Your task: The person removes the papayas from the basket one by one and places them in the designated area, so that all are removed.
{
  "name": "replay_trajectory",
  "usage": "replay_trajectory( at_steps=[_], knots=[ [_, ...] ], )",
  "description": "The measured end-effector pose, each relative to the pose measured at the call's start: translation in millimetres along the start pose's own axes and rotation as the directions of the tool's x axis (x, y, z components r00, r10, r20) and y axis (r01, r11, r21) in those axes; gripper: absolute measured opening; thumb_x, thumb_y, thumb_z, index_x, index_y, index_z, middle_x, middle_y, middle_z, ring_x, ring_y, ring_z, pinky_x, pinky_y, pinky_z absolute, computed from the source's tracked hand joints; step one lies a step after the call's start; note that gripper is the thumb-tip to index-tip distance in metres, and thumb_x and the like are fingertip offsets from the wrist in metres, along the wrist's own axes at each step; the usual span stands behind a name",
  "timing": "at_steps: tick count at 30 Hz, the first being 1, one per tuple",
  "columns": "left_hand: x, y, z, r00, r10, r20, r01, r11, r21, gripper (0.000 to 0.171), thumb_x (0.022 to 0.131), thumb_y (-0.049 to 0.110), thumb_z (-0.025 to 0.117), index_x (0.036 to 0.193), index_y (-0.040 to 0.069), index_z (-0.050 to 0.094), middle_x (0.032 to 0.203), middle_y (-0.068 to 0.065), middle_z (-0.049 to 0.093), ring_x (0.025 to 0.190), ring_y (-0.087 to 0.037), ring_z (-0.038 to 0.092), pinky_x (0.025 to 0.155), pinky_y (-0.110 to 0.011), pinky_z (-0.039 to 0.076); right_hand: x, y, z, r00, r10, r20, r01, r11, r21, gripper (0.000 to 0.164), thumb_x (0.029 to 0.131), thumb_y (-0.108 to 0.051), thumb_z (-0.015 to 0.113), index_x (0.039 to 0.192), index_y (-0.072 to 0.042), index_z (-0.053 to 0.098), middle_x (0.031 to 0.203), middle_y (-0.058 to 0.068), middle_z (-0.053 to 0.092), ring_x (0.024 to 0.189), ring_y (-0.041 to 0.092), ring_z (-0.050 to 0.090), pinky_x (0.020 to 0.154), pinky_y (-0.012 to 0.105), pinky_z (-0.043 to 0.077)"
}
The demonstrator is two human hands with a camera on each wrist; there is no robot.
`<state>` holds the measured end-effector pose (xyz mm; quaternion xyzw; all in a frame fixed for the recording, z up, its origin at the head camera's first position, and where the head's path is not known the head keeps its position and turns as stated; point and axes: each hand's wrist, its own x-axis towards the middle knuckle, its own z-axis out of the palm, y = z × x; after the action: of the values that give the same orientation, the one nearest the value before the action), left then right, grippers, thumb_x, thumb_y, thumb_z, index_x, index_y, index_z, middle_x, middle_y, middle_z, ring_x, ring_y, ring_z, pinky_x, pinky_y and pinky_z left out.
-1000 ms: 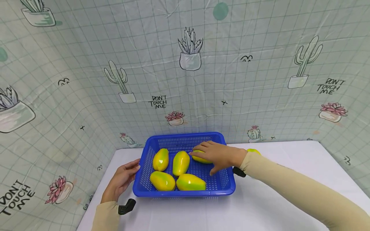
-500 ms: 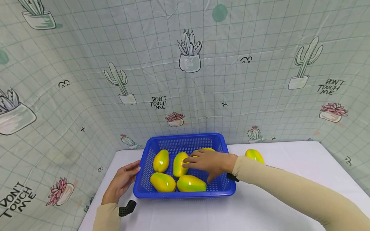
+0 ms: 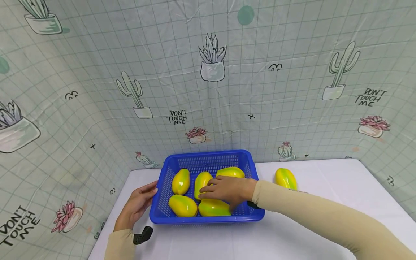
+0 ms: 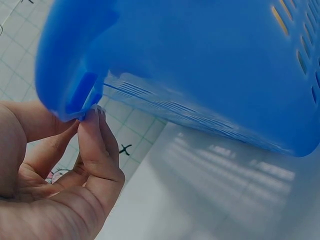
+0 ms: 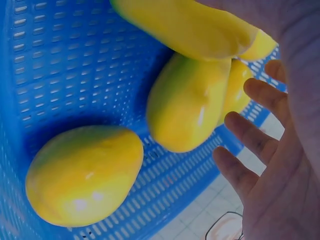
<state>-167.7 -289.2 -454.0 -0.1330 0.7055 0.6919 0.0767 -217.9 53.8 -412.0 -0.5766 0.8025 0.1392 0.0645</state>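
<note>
A blue plastic basket [image 3: 208, 219] holds several glossy yellow-green papaya-shaped fruits. My left hand [image 3: 138, 202] is at its left side; in the left wrist view, the thumb and fingertips pinch the basket's rim [image 4: 72, 107]. Over the right part of the basket is my right hand [image 3: 229, 189], palm down with fingers apart. Below it lies the front right fruit [image 3: 212, 208], beside the thumb. The fingers partly cover the middle fruit [image 3: 201, 180], while the back right fruit [image 3: 232, 172] sits just behind the hand. From the right wrist, the spread fingers [image 5: 250, 132] hold nothing.
One more yellow-green fruit [image 3: 286, 178] lies on the white table [image 3: 325, 187] to the right, behind my right forearm. Two fruits rest along the basket's left side, a back one [image 3: 181, 181] and a front one [image 3: 183, 206]. A cactus-print cloth [image 3: 227, 115] stands behind.
My right hand has moved off the back right fruit, toward the front and left, over the front right fruit. The left hand stays at the basket's side.
</note>
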Motion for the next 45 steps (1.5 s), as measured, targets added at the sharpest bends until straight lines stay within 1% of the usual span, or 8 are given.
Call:
replay_trajectory(
  at_steps=[5,10,14,21,25,30,39,45],
  knots=[
    [0.0,0.4,-0.3,1.000,0.003,0.002,-0.003,1.000,-0.001,0.054,0.108,0.003,0.056,0.158,-0.008,0.039,0.111,0.005,0.070,0.092,-0.008,0.068,0.085,-0.018,0.058,4,-4,0,1.000,-0.008,0.024,0.008,0.999,-0.036,0.105,0.079,-0.042,0.094,0.165,-0.030,0.036,0.167,-0.012,0.039,0.151,0.017,0.040,0.125,0.039,0.034],
    [0.8,0.4,0.0,1.000,0.002,0.000,-0.002,1.000,-0.007,0.055,0.108,0.003,0.057,0.158,-0.007,0.039,0.110,0.005,0.071,0.092,-0.008,0.069,0.084,-0.019,0.059,8,-7,2,0.999,-0.030,0.025,0.032,0.997,-0.069,0.105,0.079,-0.043,0.094,0.165,-0.031,0.035,0.165,-0.012,0.041,0.150,0.018,0.042,0.125,0.040,0.034],
    [1.3,0.8,0.7,1.000,0.001,-0.001,-0.001,1.000,0.000,0.054,0.108,0.004,0.057,0.159,-0.007,0.039,0.111,0.005,0.071,0.092,-0.008,0.068,0.084,-0.019,0.059,9,-9,3,0.999,-0.043,0.025,0.045,0.996,-0.075,0.105,0.079,-0.042,0.095,0.165,-0.033,0.036,0.164,-0.012,0.043,0.150,0.018,0.043,0.125,0.041,0.035],
    [1.7,2.0,1.6,1.000,0.003,0.001,-0.003,1.000,0.005,0.054,0.109,0.004,0.056,0.159,-0.007,0.039,0.113,0.004,0.071,0.093,-0.008,0.068,0.085,-0.019,0.059,10,-8,5,0.998,-0.055,0.038,0.059,0.993,-0.101,0.100,0.081,-0.038,0.094,0.164,-0.035,0.038,0.164,-0.014,0.042,0.150,0.015,0.042,0.124,0.037,0.035],
    [2.0,2.1,2.0,1.000,0.003,-0.004,-0.003,1.000,0.004,0.054,0.108,0.004,0.057,0.158,-0.007,0.040,0.113,0.004,0.071,0.093,-0.008,0.068,0.084,-0.019,0.059,10,-9,6,0.997,-0.057,0.042,0.062,0.991,-0.118,0.099,0.082,-0.035,0.093,0.165,-0.034,0.038,0.165,-0.014,0.042,0.150,0.015,0.042,0.124,0.037,0.035],
    [2.1,1.3,2.1,1.000,-0.002,-0.009,0.001,1.000,-0.001,0.054,0.108,0.004,0.057,0.158,-0.006,0.040,0.112,0.004,0.071,0.092,-0.008,0.068,0.083,-0.018,0.058,10,-10,7,0.998,-0.048,0.048,0.055,0.989,-0.137,0.101,0.081,-0.037,0.094,0.165,-0.033,0.037,0.164,-0.013,0.043,0.149,0.014,0.042,0.124,0.036,0.036],
    [2.1,-1.8,1.6,1.000,-0.006,-0.013,0.006,1.000,-0.002,0.054,0.108,0.005,0.057,0.159,-0.005,0.041,0.119,0.001,0.071,0.095,-0.009,0.068,0.085,-0.019,0.059,8,-12,8,0.999,-0.049,0.022,0.051,0.991,-0.126,0.100,0.080,-0.039,0.095,0.163,-0.031,0.040,0.161,-0.013,0.047,0.144,0.014,0.046,0.123,0.034,0.037],
    [1.0,-2.0,0.7,1.000,-0.009,-0.013,0.009,1.000,0.000,0.054,0.109,0.005,0.057,0.159,-0.004,0.041,0.124,-0.001,0.070,0.096,-0.009,0.068,0.086,-0.019,0.059,0,-7,4,1.000,-0.010,0.016,0.011,0.999,-0.051,0.102,0.079,-0.037,0.095,0.164,-0.031,0.039,0.161,-0.011,0.046,0.147,0.016,0.043,0.124,0.037,0.036]
  ],
)
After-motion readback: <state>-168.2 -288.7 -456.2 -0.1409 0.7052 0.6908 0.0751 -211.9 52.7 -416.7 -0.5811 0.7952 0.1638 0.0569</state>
